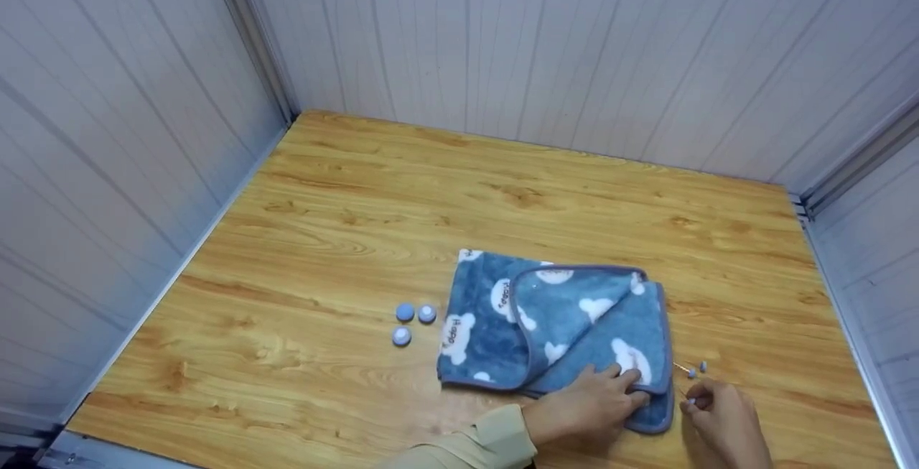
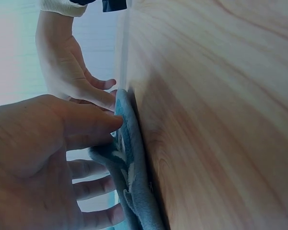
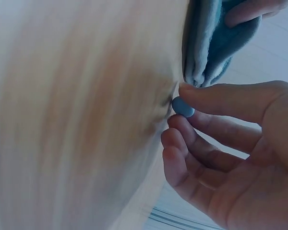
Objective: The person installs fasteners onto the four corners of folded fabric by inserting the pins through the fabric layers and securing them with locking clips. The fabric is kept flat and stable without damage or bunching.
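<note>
A folded blue fleece blanket [image 1: 574, 354] with white bear shapes and grey-blue edging lies on the wooden table, one layer turned back diagonally. My left hand [image 1: 592, 404] rests on its near right part, fingers spread over the fabric; in the left wrist view the thumb lies against the edging. Just off the blanket's right edge, my right hand [image 1: 725, 419] pinches a small blue-headed pin [image 3: 183, 107] between thumb and fingertips. Its thin shaft points toward the blanket. Two similar pins, one pin [image 1: 691, 373] and another pin [image 1: 703, 366], lie on the table beyond this hand.
Three round blue-and-white caps, among them a plain blue cap [image 1: 405, 312] and a white-centred cap [image 1: 401, 336], sit left of the blanket. Pale panel walls [image 1: 467, 45] enclose the wooden table [image 1: 344, 239] at the back and both sides.
</note>
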`<state>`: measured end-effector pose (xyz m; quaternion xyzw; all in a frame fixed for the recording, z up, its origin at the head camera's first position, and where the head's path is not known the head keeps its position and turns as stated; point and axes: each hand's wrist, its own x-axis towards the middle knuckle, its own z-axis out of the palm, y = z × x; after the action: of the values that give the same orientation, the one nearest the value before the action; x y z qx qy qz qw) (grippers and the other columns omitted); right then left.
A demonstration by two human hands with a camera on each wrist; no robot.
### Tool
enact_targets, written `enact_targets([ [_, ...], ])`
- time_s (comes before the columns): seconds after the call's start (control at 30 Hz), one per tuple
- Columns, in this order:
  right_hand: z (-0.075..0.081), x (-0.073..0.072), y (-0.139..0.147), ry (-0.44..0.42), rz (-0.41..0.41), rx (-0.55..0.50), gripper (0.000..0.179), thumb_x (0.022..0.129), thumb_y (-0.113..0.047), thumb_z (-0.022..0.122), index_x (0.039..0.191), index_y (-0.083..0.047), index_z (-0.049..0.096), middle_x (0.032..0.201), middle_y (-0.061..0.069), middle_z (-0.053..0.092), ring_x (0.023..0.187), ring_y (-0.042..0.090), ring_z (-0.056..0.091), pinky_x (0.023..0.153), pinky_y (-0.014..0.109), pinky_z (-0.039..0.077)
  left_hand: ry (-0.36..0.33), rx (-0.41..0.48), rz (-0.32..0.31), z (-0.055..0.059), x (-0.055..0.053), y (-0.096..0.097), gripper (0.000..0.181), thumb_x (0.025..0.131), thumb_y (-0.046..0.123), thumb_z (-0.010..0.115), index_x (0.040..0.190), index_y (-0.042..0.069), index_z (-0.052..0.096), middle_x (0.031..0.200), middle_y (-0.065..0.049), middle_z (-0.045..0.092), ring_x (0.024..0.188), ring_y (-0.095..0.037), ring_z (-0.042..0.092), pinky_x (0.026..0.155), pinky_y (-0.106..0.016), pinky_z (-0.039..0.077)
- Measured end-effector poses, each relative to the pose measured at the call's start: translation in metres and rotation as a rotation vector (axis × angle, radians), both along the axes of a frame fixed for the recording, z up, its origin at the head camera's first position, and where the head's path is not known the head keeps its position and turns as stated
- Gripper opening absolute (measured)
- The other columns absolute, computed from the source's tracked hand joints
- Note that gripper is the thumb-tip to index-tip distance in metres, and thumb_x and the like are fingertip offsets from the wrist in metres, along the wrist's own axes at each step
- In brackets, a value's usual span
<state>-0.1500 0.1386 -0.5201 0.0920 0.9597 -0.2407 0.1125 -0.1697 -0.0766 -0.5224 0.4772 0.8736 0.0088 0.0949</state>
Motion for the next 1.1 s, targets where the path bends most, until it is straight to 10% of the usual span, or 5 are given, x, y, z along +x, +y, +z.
enact_targets([
  [0.27, -0.002, 0.009, -0.002, 0.121, -0.018, -0.021, 0.008, 0.071, -0.004, 0.073, 0.072, -0.004, 0.065, 0.066, 0.000, 0.064, 0.061, 0.013, 0.058, 0.058, 0.028, 0.044, 0.025, 0.035, 0.000, -0.003, -0.001, 0.000, 0.028, 0.098, 0.026, 0.048, 0.124, 0.031, 0.054, 0.137, 0.008, 0.039, 0.116, -0.010, 0.043, 0.086, -0.036, 0.046],
  [0.87, -0.003, 0.010, -0.005, 0.082, 0.002, -0.047, 0.010, 0.072, -0.003, 0.075, 0.072, -0.002, 0.065, 0.066, 0.002, 0.063, 0.062, 0.015, 0.059, 0.056, 0.027, 0.045, 0.049, 0.112, 0.031, -0.003, 0.000, -0.003, 0.027, 0.095, 0.029, 0.052, 0.122, 0.028, 0.055, 0.124, 0.010, 0.045, 0.103, -0.008, 0.047, 0.080, -0.029, 0.047],
  [1.1, -0.002, 0.012, -0.007, 0.111, -0.002, -0.034, 0.009, 0.072, -0.003, 0.074, 0.072, -0.003, 0.066, 0.067, 0.003, 0.064, 0.062, 0.015, 0.059, 0.057, 0.027, 0.045, -0.056, 0.116, 0.077, -0.003, -0.003, -0.001, 0.037, 0.093, 0.027, 0.055, 0.130, 0.029, 0.050, 0.127, 0.012, 0.043, 0.112, -0.007, 0.044, 0.087, -0.032, 0.045],
])
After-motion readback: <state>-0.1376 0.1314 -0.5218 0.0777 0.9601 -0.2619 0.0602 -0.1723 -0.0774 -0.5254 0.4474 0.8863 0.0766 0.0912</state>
